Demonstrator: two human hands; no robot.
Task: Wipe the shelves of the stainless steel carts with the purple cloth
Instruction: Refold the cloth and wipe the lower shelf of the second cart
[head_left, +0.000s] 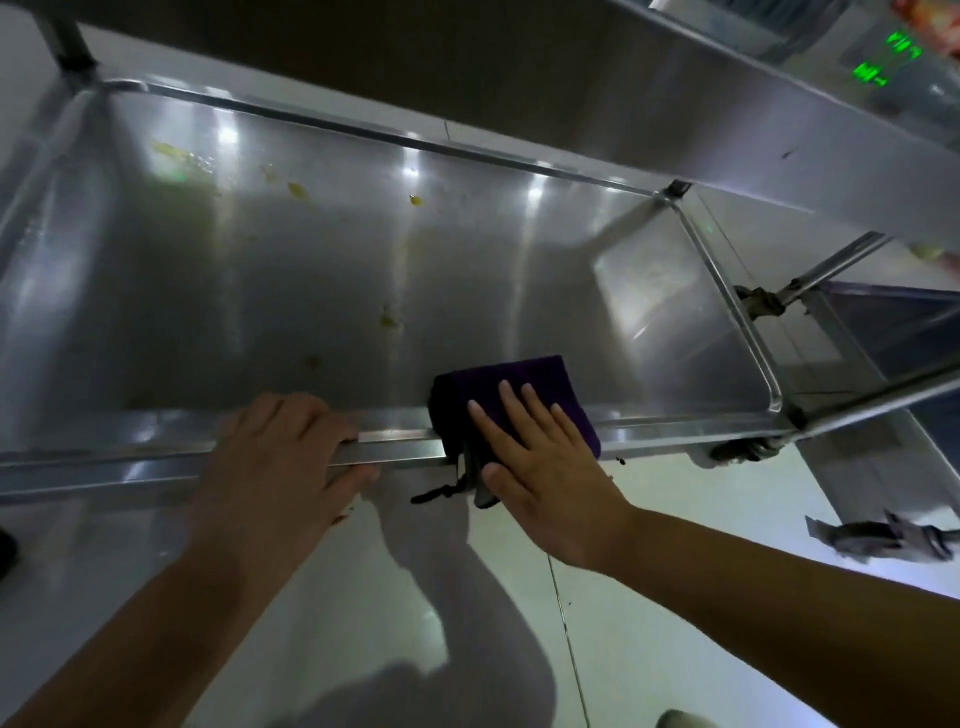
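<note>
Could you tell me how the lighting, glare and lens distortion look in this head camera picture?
In the head view the scene is dim; bright glare streaks cross the steel shelf, leaving its yellow food spots faint. The wide lens bends the shelf's front rim. Soft arm shadows fall on the floor. The purple cloth under the flat right hand looks almost black; the left hand is slightly soft.

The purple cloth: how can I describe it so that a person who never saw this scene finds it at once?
Look at the wide steel shelf and follow its near rim rightward. The purple cloth is folded over that rim under the flat right hand. It is the only dark, soft thing on the shiny metal.
</note>
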